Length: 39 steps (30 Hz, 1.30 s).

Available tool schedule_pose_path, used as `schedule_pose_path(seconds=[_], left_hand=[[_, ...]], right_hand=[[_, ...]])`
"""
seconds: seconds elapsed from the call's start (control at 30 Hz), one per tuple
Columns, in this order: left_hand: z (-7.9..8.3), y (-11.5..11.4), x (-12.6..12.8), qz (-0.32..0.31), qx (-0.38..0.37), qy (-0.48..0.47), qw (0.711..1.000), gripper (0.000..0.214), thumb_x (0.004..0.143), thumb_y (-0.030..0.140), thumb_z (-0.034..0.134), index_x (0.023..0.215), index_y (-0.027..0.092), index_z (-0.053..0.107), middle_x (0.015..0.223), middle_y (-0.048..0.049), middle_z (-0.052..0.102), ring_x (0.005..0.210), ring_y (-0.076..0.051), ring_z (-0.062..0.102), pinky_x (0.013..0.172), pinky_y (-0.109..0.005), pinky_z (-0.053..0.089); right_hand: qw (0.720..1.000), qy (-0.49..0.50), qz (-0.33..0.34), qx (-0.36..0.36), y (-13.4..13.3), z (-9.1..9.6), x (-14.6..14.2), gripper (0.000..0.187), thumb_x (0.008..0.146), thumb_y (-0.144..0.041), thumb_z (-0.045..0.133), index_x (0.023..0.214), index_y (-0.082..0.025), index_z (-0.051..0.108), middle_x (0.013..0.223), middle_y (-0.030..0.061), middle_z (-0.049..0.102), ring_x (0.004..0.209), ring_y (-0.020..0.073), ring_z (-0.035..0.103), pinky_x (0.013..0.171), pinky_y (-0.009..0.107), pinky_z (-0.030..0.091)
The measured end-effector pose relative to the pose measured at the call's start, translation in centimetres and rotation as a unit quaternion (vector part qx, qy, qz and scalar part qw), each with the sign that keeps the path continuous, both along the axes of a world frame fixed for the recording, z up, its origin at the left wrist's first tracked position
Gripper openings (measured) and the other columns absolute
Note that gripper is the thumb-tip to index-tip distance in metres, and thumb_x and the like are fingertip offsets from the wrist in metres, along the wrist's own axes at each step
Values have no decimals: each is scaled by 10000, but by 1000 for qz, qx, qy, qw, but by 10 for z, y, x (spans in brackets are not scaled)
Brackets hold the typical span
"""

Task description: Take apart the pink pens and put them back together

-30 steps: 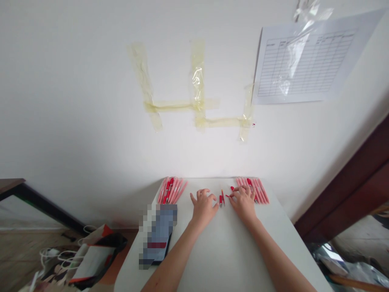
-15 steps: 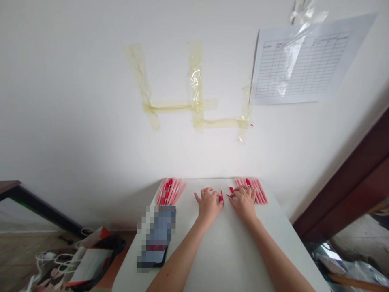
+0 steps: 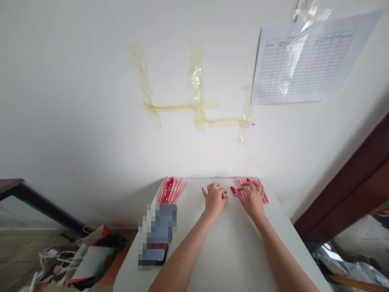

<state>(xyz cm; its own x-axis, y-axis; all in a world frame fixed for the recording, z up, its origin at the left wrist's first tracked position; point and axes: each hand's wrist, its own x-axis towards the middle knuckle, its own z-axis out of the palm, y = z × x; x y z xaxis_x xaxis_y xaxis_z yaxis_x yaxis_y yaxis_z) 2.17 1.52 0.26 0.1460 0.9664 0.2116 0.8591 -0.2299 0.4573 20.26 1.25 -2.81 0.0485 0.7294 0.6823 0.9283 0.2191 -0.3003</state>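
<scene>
My left hand [image 3: 214, 199] is over the middle of the white table, thumb and forefinger closed on a small red pen part [image 3: 223, 195] that they mostly hide. Its other fingers are spread. My right hand [image 3: 253, 198] is pinched at the near side of the right-hand pens, with a thin red pen piece at its fingertips, largely covered. Just left of those fingertips lies a short red pen barrel [image 3: 233, 190]. Behind and beside my right hand is a row of pink pens [image 3: 265, 194], partly hidden by it.
Another bunch of pink and red pens [image 3: 173, 191] lies at the table's back left. A phone [image 3: 158, 235], blurred out, rests on the left side. The white wall [image 3: 212, 158] borders the table's back edge. Bags and cables [image 3: 91, 259] are on the floor at left.
Both hands have shifted slightly to the right. The pen part with a pointed tip that showed beside my left hand is now mostly covered by its fingers.
</scene>
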Motion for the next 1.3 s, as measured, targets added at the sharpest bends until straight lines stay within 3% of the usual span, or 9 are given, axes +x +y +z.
schedule_pose_path(seconds=[0.13, 0.37, 0.77, 1.03, 1.3], left_hand=[[-1, 11, 9, -6, -29, -3, 1000, 152, 826, 342, 709, 974, 345, 740, 1383, -24, 523, 1369, -277, 367, 1176, -723, 109], [-3, 19, 22, -11, -26, 9, 1000, 200, 790, 438, 743, 973, 358, 750, 1373, -23, 537, 1363, -287, 368, 1169, -737, 106], [-8, 20, 26, -20, -25, -2, 999, 181, 787, 451, 738, 940, 357, 760, 1356, -24, 554, 1355, -294, 370, 1162, -746, 98], [-4, 18, 28, -22, -32, 15, 999, 195, 803, 480, 714, 956, 367, 754, 1370, -22, 543, 1366, -297, 358, 1162, -744, 110], [3, 15, 13, -7, -17, 15, 1000, 193, 751, 438, 778, 861, 284, 737, 1379, -26, 543, 1365, -282, 380, 1171, -735, 107]], right_hand=[[1000, 20, 1, 0, 6, -5, 16, 224, 901, -341, 550, 863, -227, 739, 1080, 110, 635, 1170, 319, 420, 991, 493, 369], [998, 38, -40, 6, 13, -12, 34, 229, 883, -366, 578, 862, -216, 749, 1093, 120, 623, 1141, 317, 416, 1009, 504, 349], [997, 50, -51, 9, 14, -15, 34, 228, 878, -360, 574, 864, -214, 750, 1090, 118, 627, 1137, 317, 410, 1005, 486, 350], [997, 53, -53, 8, 14, -15, 34, 229, 878, -360, 570, 864, -214, 747, 1083, 121, 623, 1136, 319, 407, 996, 486, 354], [998, 53, 23, 0, 12, -12, 28, 228, 901, -381, 577, 882, -235, 750, 1085, 101, 626, 1140, 302, 452, 986, 478, 398]])
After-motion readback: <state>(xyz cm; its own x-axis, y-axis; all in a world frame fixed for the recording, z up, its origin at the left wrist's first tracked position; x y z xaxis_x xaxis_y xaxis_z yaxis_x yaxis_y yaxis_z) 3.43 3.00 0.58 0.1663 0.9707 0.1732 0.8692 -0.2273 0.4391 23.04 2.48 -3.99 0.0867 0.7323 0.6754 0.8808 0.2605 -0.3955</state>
